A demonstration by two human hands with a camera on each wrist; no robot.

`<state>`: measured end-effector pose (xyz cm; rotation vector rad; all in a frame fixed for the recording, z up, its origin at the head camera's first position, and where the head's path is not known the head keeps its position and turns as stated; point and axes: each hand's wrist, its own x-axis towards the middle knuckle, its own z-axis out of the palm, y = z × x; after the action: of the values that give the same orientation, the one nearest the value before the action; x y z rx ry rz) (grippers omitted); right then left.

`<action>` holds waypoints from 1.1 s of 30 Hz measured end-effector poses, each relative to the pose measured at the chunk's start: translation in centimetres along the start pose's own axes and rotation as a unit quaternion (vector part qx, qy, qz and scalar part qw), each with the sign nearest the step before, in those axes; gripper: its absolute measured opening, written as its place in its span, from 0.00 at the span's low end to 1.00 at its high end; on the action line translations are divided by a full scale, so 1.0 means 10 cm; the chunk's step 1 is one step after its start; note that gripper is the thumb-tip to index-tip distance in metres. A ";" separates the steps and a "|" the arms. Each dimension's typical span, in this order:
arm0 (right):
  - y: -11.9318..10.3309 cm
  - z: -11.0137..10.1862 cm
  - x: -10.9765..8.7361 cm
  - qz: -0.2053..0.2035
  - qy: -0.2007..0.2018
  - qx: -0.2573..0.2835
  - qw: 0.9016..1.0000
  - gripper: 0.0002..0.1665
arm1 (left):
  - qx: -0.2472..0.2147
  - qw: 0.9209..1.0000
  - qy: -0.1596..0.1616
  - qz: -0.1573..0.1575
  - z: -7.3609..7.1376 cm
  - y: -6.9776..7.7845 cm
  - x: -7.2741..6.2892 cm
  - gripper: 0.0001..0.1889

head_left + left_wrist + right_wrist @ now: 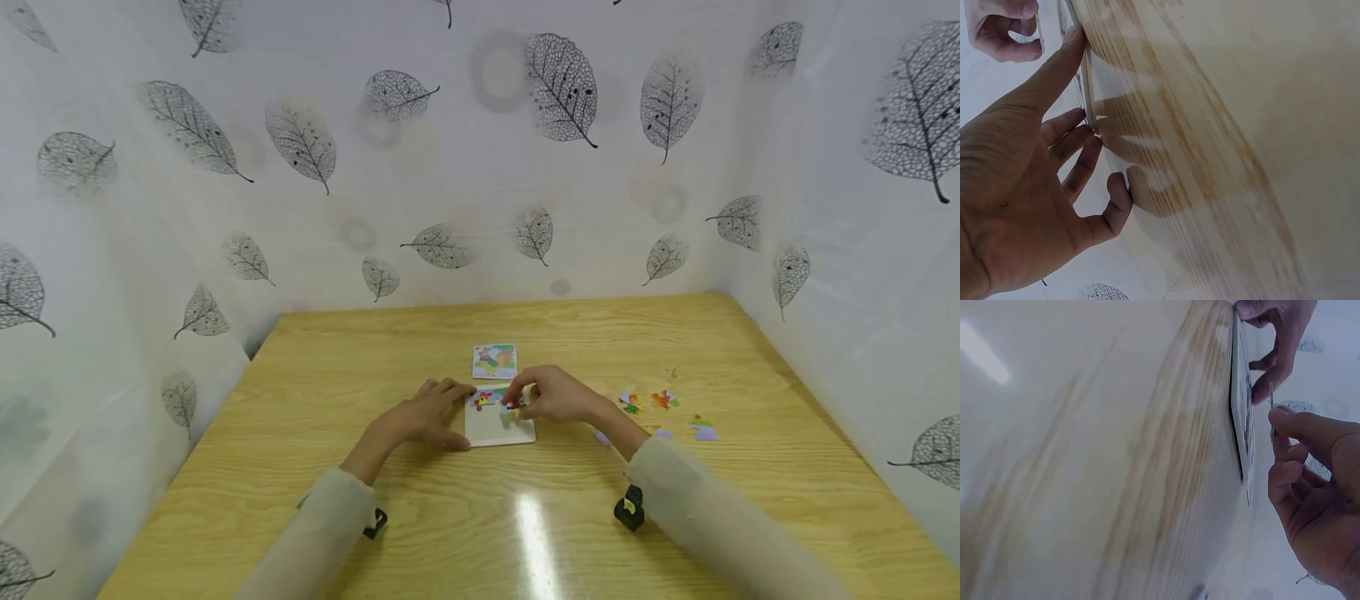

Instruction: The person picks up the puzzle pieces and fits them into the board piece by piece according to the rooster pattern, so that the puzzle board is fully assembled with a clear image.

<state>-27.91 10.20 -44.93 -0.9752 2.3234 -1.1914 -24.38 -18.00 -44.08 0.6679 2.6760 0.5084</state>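
A pale puzzle tray [498, 432] lies on the table with a few colourful pieces [483, 399] set along its far side. My left hand [427, 418] rests at the tray's left side, thumb at the near corner and fingertips at the far one, fingers spread. Over the tray's right half, my right hand [558, 394] pinches a puzzle piece [1272, 394] between thumb and fingers. That piece shows edge-on in the right wrist view, held a little above the tray [1242, 425]. Its printed side is mostly hidden by my fingers in the head view.
Just beyond the tray lies a small square picture card [495, 362]. Several loose puzzle pieces [703, 428] are scattered to the right, some partly behind my right forearm. The wooden table [360, 358] is enclosed by leaf-print curtains [465, 183] at the back and sides.
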 end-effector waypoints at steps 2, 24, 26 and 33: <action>-0.02 0.06 0.06 -0.006 0.008 -0.007 1.000 0.13 | 0.001 1.000 -0.001 -0.001 0.00 0.01 0.00 0.48; -0.18 0.42 0.39 0.018 0.044 -0.070 0.996 0.10 | -0.001 1.000 -0.002 0.006 -0.01 -0.01 -0.01 0.47; -0.19 0.43 0.39 0.022 0.048 -0.071 0.996 0.09 | -0.001 1.000 -0.002 0.005 -0.01 -0.01 -0.01 0.47; -0.21 0.42 0.39 0.022 0.053 -0.081 0.995 0.09 | -0.001 1.000 -0.002 0.000 -0.01 -0.01 0.00 0.47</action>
<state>-27.30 4.19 -45.73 -0.9301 2.5434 -1.0756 -24.41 -18.12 -44.05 0.6673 2.6724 0.5093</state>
